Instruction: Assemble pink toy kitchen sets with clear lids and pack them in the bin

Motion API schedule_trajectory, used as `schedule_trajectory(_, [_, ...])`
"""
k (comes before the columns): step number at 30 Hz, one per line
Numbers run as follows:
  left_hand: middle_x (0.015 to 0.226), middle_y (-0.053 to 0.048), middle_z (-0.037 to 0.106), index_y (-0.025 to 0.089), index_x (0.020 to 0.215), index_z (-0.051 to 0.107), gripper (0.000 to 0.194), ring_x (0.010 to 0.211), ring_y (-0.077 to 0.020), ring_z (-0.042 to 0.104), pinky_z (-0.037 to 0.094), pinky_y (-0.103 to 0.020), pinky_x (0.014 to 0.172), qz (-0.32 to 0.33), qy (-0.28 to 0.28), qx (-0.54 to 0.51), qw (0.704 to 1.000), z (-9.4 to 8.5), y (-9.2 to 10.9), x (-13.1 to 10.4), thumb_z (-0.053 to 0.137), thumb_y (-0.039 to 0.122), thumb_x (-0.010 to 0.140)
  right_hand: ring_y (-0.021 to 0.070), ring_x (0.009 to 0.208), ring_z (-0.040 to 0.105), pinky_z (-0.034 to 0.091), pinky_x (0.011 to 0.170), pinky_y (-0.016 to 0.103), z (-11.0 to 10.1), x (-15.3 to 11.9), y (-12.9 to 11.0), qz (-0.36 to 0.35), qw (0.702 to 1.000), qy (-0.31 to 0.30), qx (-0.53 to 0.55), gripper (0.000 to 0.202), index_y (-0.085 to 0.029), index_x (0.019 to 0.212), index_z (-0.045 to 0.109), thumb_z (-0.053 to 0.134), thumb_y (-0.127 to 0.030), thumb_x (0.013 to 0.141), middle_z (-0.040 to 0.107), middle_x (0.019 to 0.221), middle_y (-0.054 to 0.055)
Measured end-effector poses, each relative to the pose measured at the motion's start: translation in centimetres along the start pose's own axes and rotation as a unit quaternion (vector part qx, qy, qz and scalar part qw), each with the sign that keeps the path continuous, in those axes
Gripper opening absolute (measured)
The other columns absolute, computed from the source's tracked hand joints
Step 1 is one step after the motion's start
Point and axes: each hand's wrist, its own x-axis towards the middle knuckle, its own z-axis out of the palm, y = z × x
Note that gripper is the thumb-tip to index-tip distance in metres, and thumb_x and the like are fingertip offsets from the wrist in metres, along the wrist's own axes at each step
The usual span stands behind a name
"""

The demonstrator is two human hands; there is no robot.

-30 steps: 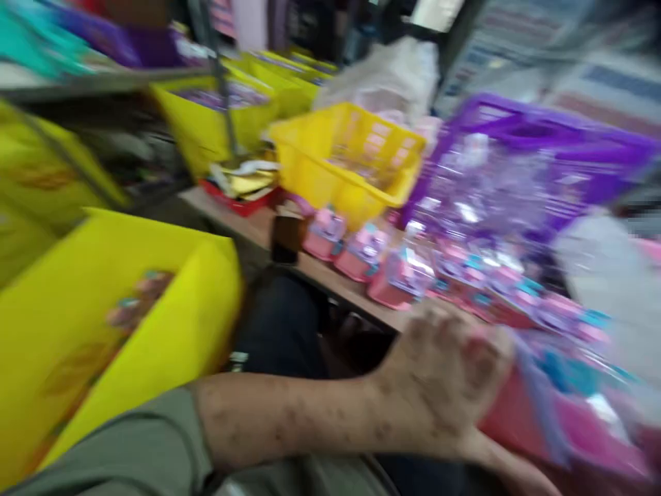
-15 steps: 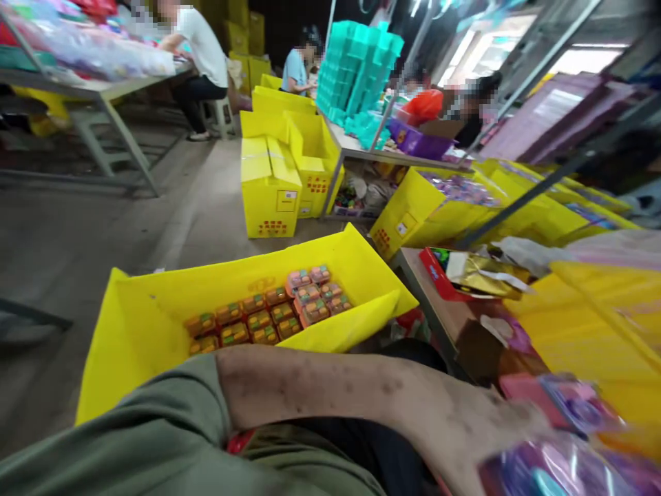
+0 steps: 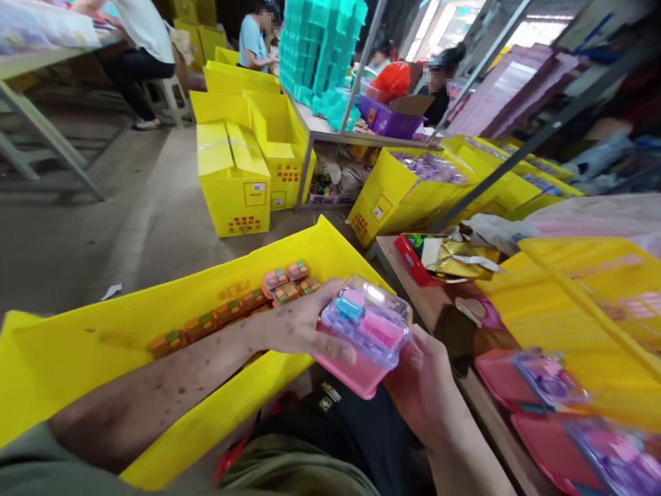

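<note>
A: What are the hands doing?

B: Both are gripping one boxy pink-based case, its clear plastic dome covering purple, pink and light-blue pieces. The left hand is clasping the left side, its thumb lying across the front, while the right hand is closing around the lower right side

A: What has just changed?

B: The left hand is no longer reaching away to the right, as it was half a second ago. It is now meeting the right hand in front of the person, with the case between them. That is apparently centring the work on this single case and keeping both hands occupied

A: Where is the case, and what is around it?

B: It is being held up, tilting slightly, over the person's dark-clothed lap. To the left, a large open yellow box is holding a row of orange packs, with a few pinker packs lying near its far end. To the right, a low brown surface is carrying two similar pink cases, somewhat blurred, beside a slatted yellow plastic basket. Farther along, a red carton is holding gold and white wrapping
</note>
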Motion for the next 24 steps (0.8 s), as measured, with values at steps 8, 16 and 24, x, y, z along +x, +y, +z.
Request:
schedule_trajectory(8, [0.150,-0.018,0.070,0.025,0.158,0.063,0.102,0.135,-0.0423,0.070,0.061,-0.050,0.111,-0.016,-0.192,-0.136,0.972,0.2,-1.9,3.6,0.106,0.051,0.069,0.0323,0.114,0.080,0.065,0.091,0.043,-4.9,-2.9,0.3,0.075,0.994,-0.056,0.057,0.081,-0.031,0.153,0.067,0.070,-0.086,0.094,0.078,0.143,0.011])
schedule_trajectory(16, [0.166,-0.007,0.062,0.037,0.164,0.058,0.082,0.149,-0.0365,0.063,0.059,-0.043,0.113,-0.085,-0.044,-0.134,0.986,2.8,-2.8,5.8,0.091,0.046,0.090,0.0208,0.094,0.080,0.071,0.079,0.038,-6.1,-4.1,1.6,0.031,0.993,0.036,0.104,0.076,-0.035,0.151,0.061,0.088,-0.071,0.090,0.075,0.143,0.005])
schedule_trajectory(24, [0.152,-0.013,0.070,0.026,0.153,0.064,0.086,0.121,-0.0333,0.075,0.066,-0.034,0.085,-0.168,0.073,0.019,0.983,5.4,-1.6,7.0,0.088,0.072,0.085,0.0213,0.113,0.079,0.073,0.090,0.041,-5.8,-4.8,2.2,-0.036,0.966,0.160,0.198,0.079,-0.041,0.159,0.045,0.088,-0.052,0.094,0.064,0.161,0.002])
